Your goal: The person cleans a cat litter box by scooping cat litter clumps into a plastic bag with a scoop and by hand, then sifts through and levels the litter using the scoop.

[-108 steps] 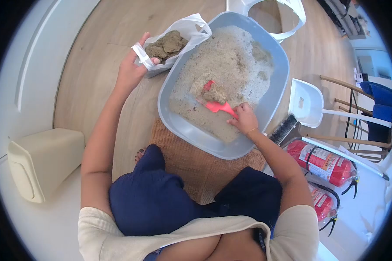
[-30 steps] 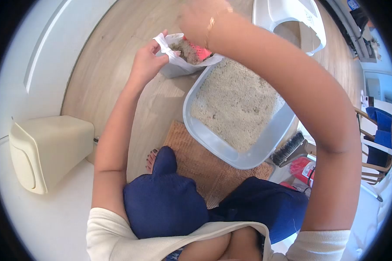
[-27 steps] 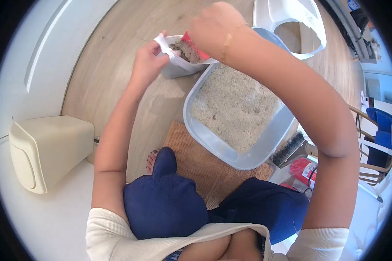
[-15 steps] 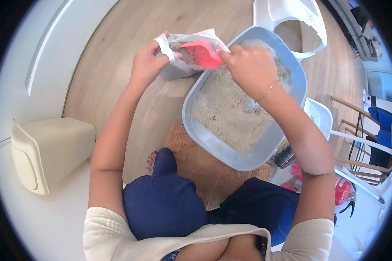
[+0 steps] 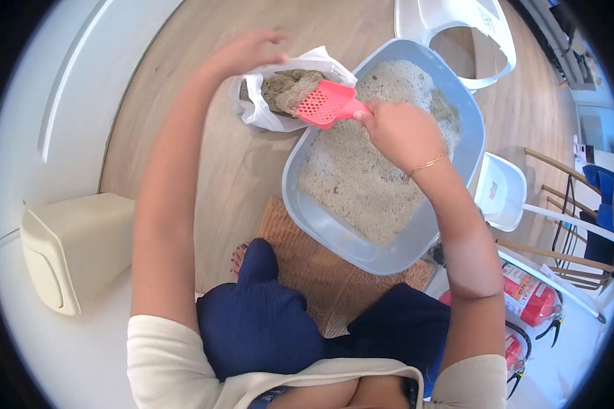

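In my right hand (image 5: 406, 136) is the handle of a coral-red slotted litter scoop (image 5: 326, 103). Its blade leans over the near right side of a white plastic bag (image 5: 269, 121). Clumped grey-brown litter (image 5: 286, 90) fills the bag's mouth, partly touching the blade's edge. My left hand (image 5: 252, 51) hovers at the bag's far left rim, fingers stretched and apart, holding nothing. Under my right hand stands a blue-grey litter box (image 5: 372, 255) with sandy, pale litter (image 5: 361, 184) inside; the hand covers part of it.
A white litter box hood (image 5: 416, 20) lies at the far right. Right of the box are a white long-handled dustpan (image 5: 501, 191) and red fire extinguishers (image 5: 529, 296). A cream bin (image 5: 82, 238) stands left. An orange-brown mat (image 5: 300, 252) lies before me.
My left hand has let go of the bag's rim and lifted away. The bag's mouth has spread wider. The scoop has shifted slightly toward me, its slotted blade now showing more.
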### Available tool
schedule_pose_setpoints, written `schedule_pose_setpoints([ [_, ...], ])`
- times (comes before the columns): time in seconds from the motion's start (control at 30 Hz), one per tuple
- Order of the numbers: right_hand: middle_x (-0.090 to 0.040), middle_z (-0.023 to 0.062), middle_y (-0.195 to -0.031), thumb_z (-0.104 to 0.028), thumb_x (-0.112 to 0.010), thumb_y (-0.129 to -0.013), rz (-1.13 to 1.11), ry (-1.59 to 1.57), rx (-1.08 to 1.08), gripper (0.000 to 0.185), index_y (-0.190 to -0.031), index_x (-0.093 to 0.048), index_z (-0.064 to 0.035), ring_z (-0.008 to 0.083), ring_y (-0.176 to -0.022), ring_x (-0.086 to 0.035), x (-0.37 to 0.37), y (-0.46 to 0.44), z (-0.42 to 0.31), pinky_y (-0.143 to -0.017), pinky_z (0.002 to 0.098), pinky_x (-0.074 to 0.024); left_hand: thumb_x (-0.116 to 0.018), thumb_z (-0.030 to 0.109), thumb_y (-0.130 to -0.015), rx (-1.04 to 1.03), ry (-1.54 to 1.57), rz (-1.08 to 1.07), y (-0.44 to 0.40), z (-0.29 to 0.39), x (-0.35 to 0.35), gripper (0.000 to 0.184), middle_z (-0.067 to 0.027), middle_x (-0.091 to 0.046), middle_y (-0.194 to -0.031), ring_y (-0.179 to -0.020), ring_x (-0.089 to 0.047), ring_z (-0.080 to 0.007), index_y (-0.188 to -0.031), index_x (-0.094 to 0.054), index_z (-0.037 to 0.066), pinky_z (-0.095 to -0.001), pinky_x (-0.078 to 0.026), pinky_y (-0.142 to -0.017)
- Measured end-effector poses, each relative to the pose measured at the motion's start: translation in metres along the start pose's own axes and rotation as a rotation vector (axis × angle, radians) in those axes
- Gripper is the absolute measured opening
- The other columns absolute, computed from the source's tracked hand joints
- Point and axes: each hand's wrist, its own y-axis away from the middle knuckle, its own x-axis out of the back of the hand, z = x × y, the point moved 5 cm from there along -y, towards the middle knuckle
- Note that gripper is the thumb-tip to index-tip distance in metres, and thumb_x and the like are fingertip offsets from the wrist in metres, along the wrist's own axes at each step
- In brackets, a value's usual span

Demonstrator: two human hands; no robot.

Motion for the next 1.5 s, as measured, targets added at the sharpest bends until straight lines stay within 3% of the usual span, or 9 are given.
schedule_pose_setpoints([
  [0.13, -0.063, 0.0176, -0.077, -0.034, -0.046, -0.089, 0.077, -0.006, -0.016, 0.03, -0.094, -0.063, -0.0093, 0.0347, -0.077, -0.061, -0.009, -0.002, 0.011, -0.068, 0.0459, -0.0474, -0.061, 0.03, -0.08, 0.091, -0.314, -0.357, -0.043, 0.029, -0.028, 0.028, -0.0142, -0.063, -0.092, -0.091, -0.06, -0.029, -0.098, -0.063, 0.009, -0.0404, -0.047, -0.077],
  [0.37, -0.062, 0.0198, -0.074, -0.033, -0.046, -0.089, 0.077, -0.089, -0.04, 0.03, -0.089, -0.061, -0.0062, 0.0369, -0.072, -0.061, -0.014, -0.014, 0.01, -0.066, 0.0474, -0.0476, -0.055, 0.028, -0.083, -0.029, -0.207, -0.417, -0.082, 0.042, -0.039, 0.024, -0.0085, -0.063, -0.077, -0.074, -0.059, -0.0243, -0.089, -0.062, 0.005, -0.0346, -0.046, -0.072],
  [0.43, -0.062, 0.0199, -0.075, -0.032, -0.046, -0.089, 0.085, -0.108, -0.045, 0.03, -0.087, -0.06, -0.0052, 0.0373, -0.072, -0.061, -0.018, -0.021, 0.009, -0.066, 0.0478, -0.0477, -0.056, 0.031, -0.086, 0.252, 0.497, -0.532, -0.08, 0.012, -0.035, 0.031, -0.0085, -0.065, -0.091, -0.087, -0.06, -0.0209, -0.102, -0.062, 0.006, -0.0342, -0.047, -0.079],
  [0.53, -0.062, 0.0209, -0.076, -0.028, -0.045, -0.089, 0.11, -0.089, -0.011, 0.029, -0.085, -0.06, -0.004, 0.0378, -0.073, -0.061, -0.014, -0.03, 0.004, -0.066, 0.0476, -0.0482, -0.048, 0.035, -0.09, 0.298, 0.576, -0.226, -0.076, -0.045, -0.046, 0.036, -0.0028, -0.062, -0.104, -0.096, -0.055, -0.0161, -0.109, -0.061, 0.008, -0.0318, -0.043, -0.086],
  [0.6, -0.065, 0.0181, -0.077, -0.012, -0.046, -0.081, 0.077, -0.079, -0.029, 0.02, -0.082, -0.062, -0.0009, 0.0335, -0.074, -0.065, -0.009, -0.035, 0.001, -0.066, 0.0419, -0.0514, -0.049, 0.036, -0.09, 0.311, 0.154, -0.461, -0.069, -0.089, -0.084, 0.042, -0.0052, -0.057, -0.116, -0.104, -0.051, -0.013, -0.12, -0.055, 0.008, -0.0284, -0.039, -0.092],
  [0.7, -0.065, 0.019, -0.078, -0.012, -0.046, -0.081, 0.095, -0.085, 0.012, 0.02, -0.082, -0.062, -0.0007, 0.0329, -0.074, -0.065, -0.015, -0.045, -0.004, -0.066, 0.0411, -0.0516, -0.051, 0.038, -0.088, 0.366, 0.571, -0.544, -0.052, -0.039, -0.103, 0.044, -0.0045, -0.057, -0.115, -0.101, -0.053, -0.0133, -0.12, -0.055, 0.009, -0.0275, -0.041, -0.089],
  [0.77, -0.065, 0.0191, -0.077, -0.012, -0.046, -0.08, 0.109, -0.068, 0.006, 0.02, -0.082, -0.062, -0.0006, 0.0327, -0.074, -0.065, -0.019, -0.046, -0.009, -0.065, 0.0408, -0.0518, -0.051, 0.032, -0.088, 0.784, 0.659, -0.749, -0.038, 0.003, -0.084, 0.041, -0.0056, -0.061, -0.109, -0.097, -0.057, -0.0152, -0.121, -0.054, 0.008, -0.0292, -0.044, -0.084],
  [1.0, -0.065, 0.017, -0.075, -0.012, -0.048, -0.079, 0.155, -0.033, 0.009, 0.018, -0.077, -0.063, -0.0018, 0.0301, -0.07, -0.066, -0.008, -0.047, -0.017, -0.061, 0.039, -0.0525, -0.054, 0.036, -0.086, 0.201, 0.524, -0.871, -0.067, -0.048, -0.139, 0.045, -0.0038, -0.058, -0.111, -0.097, -0.055, -0.0137, -0.121, -0.052, 0.008, -0.0273, -0.044, -0.082],
  [1.5, -0.066, 0.0145, -0.075, -0.011, -0.05, -0.078, 0.138, 0.039, 0.02, 0.016, -0.078, -0.064, -0.0034, 0.0269, -0.07, -0.067, -0.008, -0.037, -0.022, -0.061, 0.0366, -0.0526, -0.063, 0.019, -0.078, 0.129, 0.205, -0.655, -0.065, -0.027, -0.127, 0.038, -0.0087, -0.06, -0.108, -0.098, -0.056, -0.0184, -0.113, -0.055, 0.007, -0.0311, -0.043, -0.084],
])
